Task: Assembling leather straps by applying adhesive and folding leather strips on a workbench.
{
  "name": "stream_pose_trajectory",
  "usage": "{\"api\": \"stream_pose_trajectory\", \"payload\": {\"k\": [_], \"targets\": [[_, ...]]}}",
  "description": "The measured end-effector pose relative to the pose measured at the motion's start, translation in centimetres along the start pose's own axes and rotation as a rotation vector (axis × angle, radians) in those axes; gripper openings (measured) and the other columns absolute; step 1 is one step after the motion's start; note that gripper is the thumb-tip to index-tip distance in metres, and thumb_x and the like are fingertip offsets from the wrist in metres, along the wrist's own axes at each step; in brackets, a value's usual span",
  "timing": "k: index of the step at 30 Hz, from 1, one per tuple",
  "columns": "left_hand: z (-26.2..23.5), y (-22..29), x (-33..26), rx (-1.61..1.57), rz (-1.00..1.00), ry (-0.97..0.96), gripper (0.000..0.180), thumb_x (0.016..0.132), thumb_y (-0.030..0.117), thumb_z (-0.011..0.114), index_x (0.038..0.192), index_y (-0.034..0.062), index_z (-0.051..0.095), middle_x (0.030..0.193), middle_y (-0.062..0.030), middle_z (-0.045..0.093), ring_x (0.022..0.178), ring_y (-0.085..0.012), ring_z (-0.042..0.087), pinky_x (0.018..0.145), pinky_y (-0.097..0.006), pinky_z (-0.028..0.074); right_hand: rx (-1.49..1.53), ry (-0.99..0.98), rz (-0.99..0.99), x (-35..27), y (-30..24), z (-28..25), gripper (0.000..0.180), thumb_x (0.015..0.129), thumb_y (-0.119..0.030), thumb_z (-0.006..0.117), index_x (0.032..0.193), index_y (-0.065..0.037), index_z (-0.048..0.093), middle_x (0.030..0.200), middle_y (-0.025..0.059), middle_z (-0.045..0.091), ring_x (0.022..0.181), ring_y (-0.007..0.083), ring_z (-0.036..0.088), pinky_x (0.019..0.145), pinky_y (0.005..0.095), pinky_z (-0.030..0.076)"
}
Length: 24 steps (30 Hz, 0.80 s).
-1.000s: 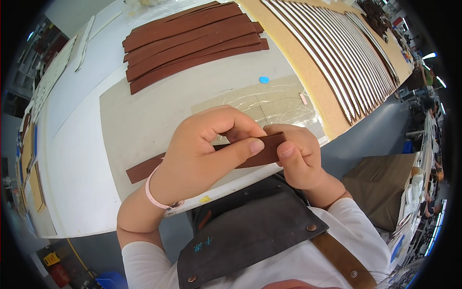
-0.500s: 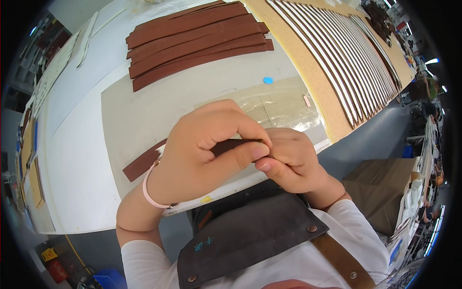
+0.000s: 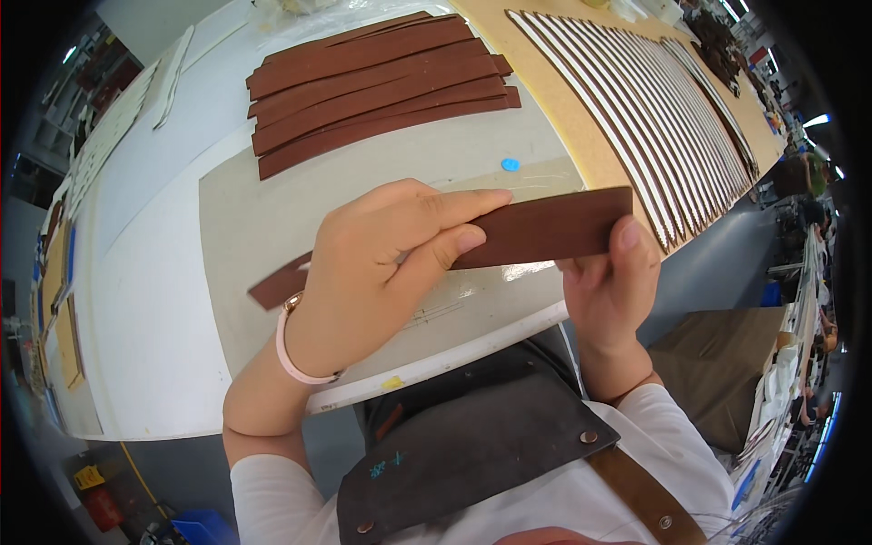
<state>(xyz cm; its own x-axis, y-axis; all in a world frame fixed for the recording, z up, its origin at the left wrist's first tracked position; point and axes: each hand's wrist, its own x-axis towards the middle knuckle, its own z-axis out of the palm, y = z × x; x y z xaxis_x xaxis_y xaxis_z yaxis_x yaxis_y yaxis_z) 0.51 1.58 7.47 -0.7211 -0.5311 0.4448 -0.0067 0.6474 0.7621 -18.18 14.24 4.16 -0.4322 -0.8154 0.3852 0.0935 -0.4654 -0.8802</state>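
Observation:
A long brown leather strip (image 3: 536, 229) is held level above the table's near edge. My left hand (image 3: 381, 263) pinches its middle, thumb under and fingers on top. Farther right, my right hand (image 3: 609, 282) grips the strip's right end from below, with the thumb on its front face. The strip's left end (image 3: 277, 283) sticks out beyond my left wrist, over a grey mat (image 3: 245, 209).
A stack of similar brown strips (image 3: 372, 82) lies at the back of the white table (image 3: 136, 309). A tan board with several striped strips (image 3: 636, 100) runs along the right. A small blue piece (image 3: 510, 164) sits on the mat. A dark apron covers my front.
My hands have drawn apart: the right hand slid out to the strip's right end, and the strip now shows stretched out and raised between both hands.

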Motion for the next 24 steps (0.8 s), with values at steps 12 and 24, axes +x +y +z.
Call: {"api": "stream_pose_trajectory", "payload": {"k": [12,24], "targets": [[1.9,-0.1,-1.1,-0.007,0.093,-0.057,0.044,0.081,0.007,0.082,0.123,0.003,0.069,0.098,-0.0108,0.07,0.085,-0.0239,0.067,0.073,-0.032,0.052,-0.102,-0.016,0.224,-0.4,0.8,1.7,0.028,0.106,-0.03,0.059,0.093,-0.006,0.067,0.079,-0.001,0.062,0.067,0.006,0.054,0.057,0.0236,0.04],[3.3,-0.4,-1.9,0.211,0.275,0.045,0.053,0.071,0.009,0.089,0.118,0.0021,0.065,0.111,-0.0141,0.07,0.092,-0.0326,0.067,0.077,-0.039,0.054,-0.038,-0.062,0.308,-1.1,1.4,2.0,0.02,0.103,-0.018,0.064,0.113,-0.001,0.069,0.101,0.0029,0.069,0.09,0.0102,0.063,0.075,0.026,0.052]]}}
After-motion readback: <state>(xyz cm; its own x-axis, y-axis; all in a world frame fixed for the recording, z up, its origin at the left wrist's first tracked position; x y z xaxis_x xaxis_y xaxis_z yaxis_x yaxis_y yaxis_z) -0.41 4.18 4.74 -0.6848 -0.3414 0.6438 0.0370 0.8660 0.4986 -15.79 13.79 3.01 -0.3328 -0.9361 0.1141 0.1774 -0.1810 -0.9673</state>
